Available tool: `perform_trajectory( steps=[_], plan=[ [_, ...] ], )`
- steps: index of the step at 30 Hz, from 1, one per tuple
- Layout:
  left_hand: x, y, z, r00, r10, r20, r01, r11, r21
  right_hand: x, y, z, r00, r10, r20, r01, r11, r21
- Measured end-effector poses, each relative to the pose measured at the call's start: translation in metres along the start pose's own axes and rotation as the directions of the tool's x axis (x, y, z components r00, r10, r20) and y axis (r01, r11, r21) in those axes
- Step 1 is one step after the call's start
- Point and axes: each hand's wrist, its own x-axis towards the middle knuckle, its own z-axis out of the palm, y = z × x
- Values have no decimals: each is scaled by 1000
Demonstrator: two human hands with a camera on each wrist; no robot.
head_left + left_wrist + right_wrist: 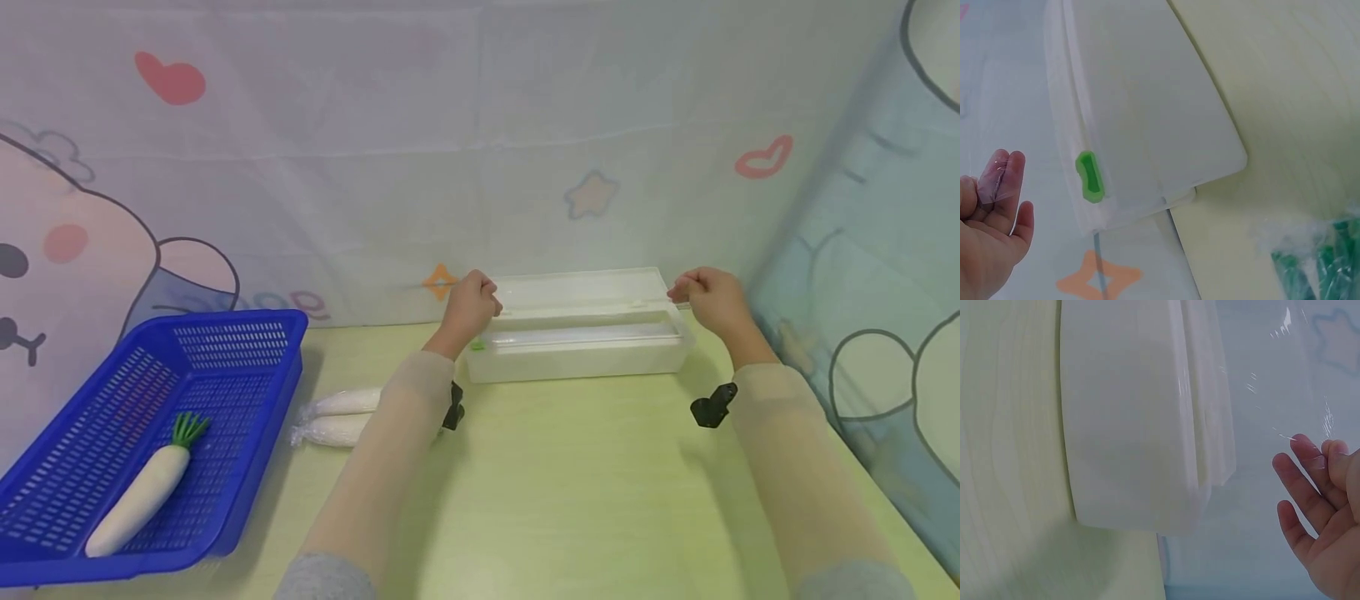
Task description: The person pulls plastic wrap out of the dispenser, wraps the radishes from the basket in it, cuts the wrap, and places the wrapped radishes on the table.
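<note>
A long white cling film dispenser (577, 365) stands at the back of the table, its lid (592, 287) raised and a roll (585, 334) of film inside. My left hand (470, 307) is at its left end, pinching a corner of clear cling film (992, 181) between thumb and fingers. At the right end my right hand (712, 302) pinches the other side of the film (1327, 419) with thumb and forefinger, the remaining fingers spread. Light streaks show the transparent sheet between the hands. A green piece (1090, 177) sits on the dispenser's left end.
Two white radishes (337, 430) wrapped in film lie left of the dispenser, partly behind my left forearm. Further left, a blue plastic basket (288, 392) holds one unwrapped white radish (142, 496) with green stems. A printed cloth (360, 167) hangs directly behind the table.
</note>
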Motion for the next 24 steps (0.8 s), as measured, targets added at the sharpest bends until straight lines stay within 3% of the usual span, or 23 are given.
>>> perform_trajectory(
  steps=[24],
  plan=[
    [6,24,-18,998,55,-23,-55,998,-5,3,-24,-17,999,0,-45,2,999,36]
  ],
)
